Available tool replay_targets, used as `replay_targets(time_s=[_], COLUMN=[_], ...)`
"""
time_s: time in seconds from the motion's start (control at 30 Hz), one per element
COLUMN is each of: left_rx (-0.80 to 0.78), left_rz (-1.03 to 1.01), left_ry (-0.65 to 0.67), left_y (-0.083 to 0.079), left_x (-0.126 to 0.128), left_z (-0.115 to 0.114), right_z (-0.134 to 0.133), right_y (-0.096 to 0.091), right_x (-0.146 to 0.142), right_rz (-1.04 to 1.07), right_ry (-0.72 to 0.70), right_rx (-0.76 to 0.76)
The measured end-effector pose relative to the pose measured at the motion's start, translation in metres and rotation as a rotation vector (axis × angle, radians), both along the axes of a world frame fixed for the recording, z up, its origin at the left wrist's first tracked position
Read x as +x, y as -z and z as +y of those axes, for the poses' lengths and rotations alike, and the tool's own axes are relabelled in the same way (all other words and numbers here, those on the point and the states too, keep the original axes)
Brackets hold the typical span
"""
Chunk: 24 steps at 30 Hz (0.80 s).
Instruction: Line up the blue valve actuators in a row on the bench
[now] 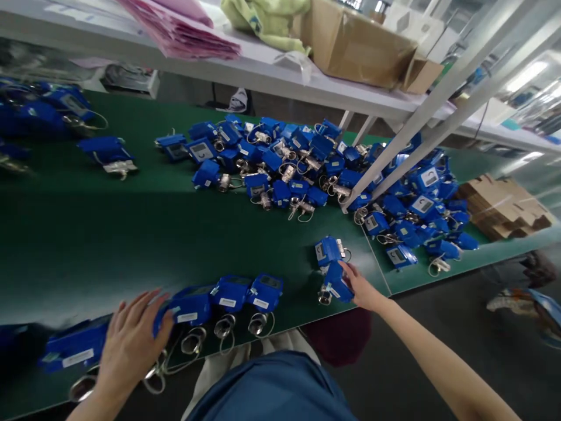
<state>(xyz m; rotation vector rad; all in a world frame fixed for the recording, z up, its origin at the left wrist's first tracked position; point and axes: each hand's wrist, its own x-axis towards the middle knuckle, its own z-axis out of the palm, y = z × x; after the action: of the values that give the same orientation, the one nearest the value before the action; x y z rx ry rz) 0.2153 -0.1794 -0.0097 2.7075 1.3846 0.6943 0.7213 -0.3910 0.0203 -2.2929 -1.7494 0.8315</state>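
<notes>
My left hand (131, 342) lies with fingers spread over a blue boxed device (186, 307) at the near edge of the green table (131, 234). That device is one of a row of several blue devices (245, 295) with metal fittings and wire loops facing me. My right hand (362, 289) reaches out to the right and grips a blue device (337, 283) lying on its side. Another blue device (328, 250) sits just behind it.
A big heap of blue devices (315, 166) covers the table's far middle and right. More blue devices (105, 153) lie at the far left. White slanted frame bars (412, 126) cross the heap. Flat cardboard pieces (504, 204) sit at the right. A shelf above holds pink sheets (184, 32) and a cardboard box (359, 47).
</notes>
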Motion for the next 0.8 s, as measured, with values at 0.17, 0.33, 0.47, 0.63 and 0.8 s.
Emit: replay_targets(time_s=[0.17, 0.33, 0.47, 0.63, 0.8], left_rx=[-0.045, -0.140, -0.198, -0.227, -0.217], left_rz=[-0.028, -0.069, -0.139, -0.118, 0.031], left_ry=[0.068, 0.114, 0.113, 0.190, 0.317], left_y=[-0.014, -0.015, -0.019, -0.027, -0.023], left_x=[0.069, 0.100, 0.110, 0.143, 0.220], left_z=[-0.046, -0.095, -0.126, -0.143, -0.140], right_z=[0.009, 0.015, 0.025, 0.060, 0.078], right_y=[0.004, 0.004, -0.012, -0.031, -0.021], right_x=[-0.011, -0.032, -0.037, -0.040, -0.062], right_rz=[0.058, -0.059, 0.007, 0.146, 0.161], right_ry=[0.131, 0.294, 0.091, -0.130, -0.240], right_rx=[-0.057, 0.048, 0.087, -0.086, -0.082])
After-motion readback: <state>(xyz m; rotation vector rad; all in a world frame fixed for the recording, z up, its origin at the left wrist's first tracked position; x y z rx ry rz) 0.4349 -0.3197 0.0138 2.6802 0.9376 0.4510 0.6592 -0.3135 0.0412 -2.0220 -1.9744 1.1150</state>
